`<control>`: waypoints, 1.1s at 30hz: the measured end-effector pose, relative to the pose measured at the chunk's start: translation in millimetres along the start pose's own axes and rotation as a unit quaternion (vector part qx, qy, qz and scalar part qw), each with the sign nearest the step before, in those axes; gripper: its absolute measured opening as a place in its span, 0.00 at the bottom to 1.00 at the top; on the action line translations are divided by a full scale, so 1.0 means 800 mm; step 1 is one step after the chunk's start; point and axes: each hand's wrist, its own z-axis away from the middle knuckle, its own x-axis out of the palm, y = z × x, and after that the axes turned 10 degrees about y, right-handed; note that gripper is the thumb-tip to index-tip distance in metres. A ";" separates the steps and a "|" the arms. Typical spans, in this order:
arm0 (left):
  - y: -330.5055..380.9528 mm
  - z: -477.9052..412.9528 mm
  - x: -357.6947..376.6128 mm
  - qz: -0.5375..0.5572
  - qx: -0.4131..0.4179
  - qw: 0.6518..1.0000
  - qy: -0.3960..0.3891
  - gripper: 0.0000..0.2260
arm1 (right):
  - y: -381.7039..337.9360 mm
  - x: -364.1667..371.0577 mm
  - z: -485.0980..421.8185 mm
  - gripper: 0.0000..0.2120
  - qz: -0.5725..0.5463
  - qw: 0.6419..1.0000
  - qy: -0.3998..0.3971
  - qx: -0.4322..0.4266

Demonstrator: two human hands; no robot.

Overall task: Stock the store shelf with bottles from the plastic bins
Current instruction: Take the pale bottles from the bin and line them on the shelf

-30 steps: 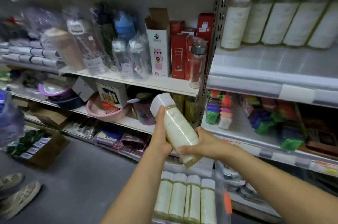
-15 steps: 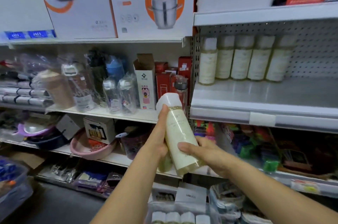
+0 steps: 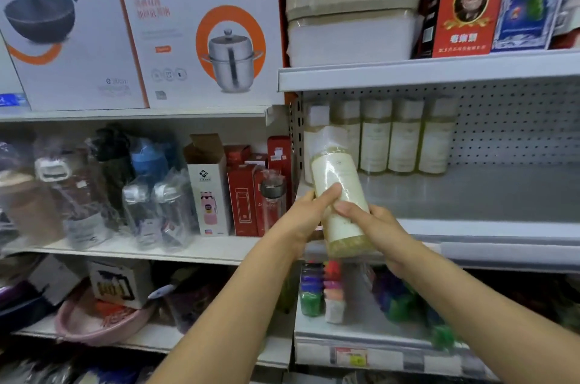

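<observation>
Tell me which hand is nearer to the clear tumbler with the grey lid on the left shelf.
Left. The left hand is just right of the clear grey-lidded tumbler; the right hand is farther right, beyond the tall cream bottle both grip.

Bottle (image 3: pixel 340 195) was pale plastic under glossy, crinkled clear film. Far row of bottles (image 3: pixel 405 135) showed the same sheen. Shelf (image 3: pixel 470 192) looked like smooth, matt grey painted metal, as did the perforated back panel (image 3: pixel 514 132). Pot box (image 3: pixel 201 26), upper left, was smooth printed cardboard.
</observation>
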 end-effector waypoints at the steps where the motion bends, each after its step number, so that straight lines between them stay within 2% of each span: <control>1: 0.004 -0.013 0.006 -0.001 0.005 1.000 -0.004 0.25 | -0.002 -0.007 -0.014 0.39 0.007 1.000 -0.002 0.001; 5: 0.013 -0.063 0.024 0.019 0.021 1.000 -0.014 0.25 | -0.008 -0.034 -0.066 0.40 0.027 0.999 -0.022 -0.004; 8: 0.011 -0.098 0.032 0.043 0.044 0.998 -0.024 0.25 | -0.012 -0.049 -0.101 0.35 0.036 0.999 -0.026 -0.017; 11: 0.002 -0.126 0.040 0.066 0.066 0.995 -0.022 0.21 | -0.003 -0.059 -0.138 0.42 0.042 0.998 -0.033 -0.024; 13: -0.005 -0.142 0.045 0.075 0.076 0.994 -0.020 0.20 | 0.003 -0.063 -0.160 0.39 0.050 0.998 -0.027 -0.035; 16: -0.012 -0.164 0.054 0.058 0.099 0.993 -0.012 0.23 | 0.012 -0.066 -0.185 0.32 0.061 0.995 -0.032 -0.065; 19: -0.012 -0.181 0.062 0.038 0.121 0.992 -0.001 0.23 | 0.019 -0.068 -0.209 0.31 0.064 0.994 -0.029 -0.080; 25: -0.017 -0.218 0.085 0.029 0.095 0.993 0.069 0.18 | 0.026 -0.062 -0.257 0.37 0.078 0.991 -0.013 -0.105; 29: -0.025 -0.237 0.093 0.008 0.077 0.992 0.096 0.27 | 0.017 -0.052 -0.281 0.36 0.123 0.988 0.020 -0.095; 33: -0.031 -0.252 0.095 0.001 0.068 0.993 0.093 0.20 | 0.016 -0.046 -0.301 0.37 0.168 0.981 0.039 -0.086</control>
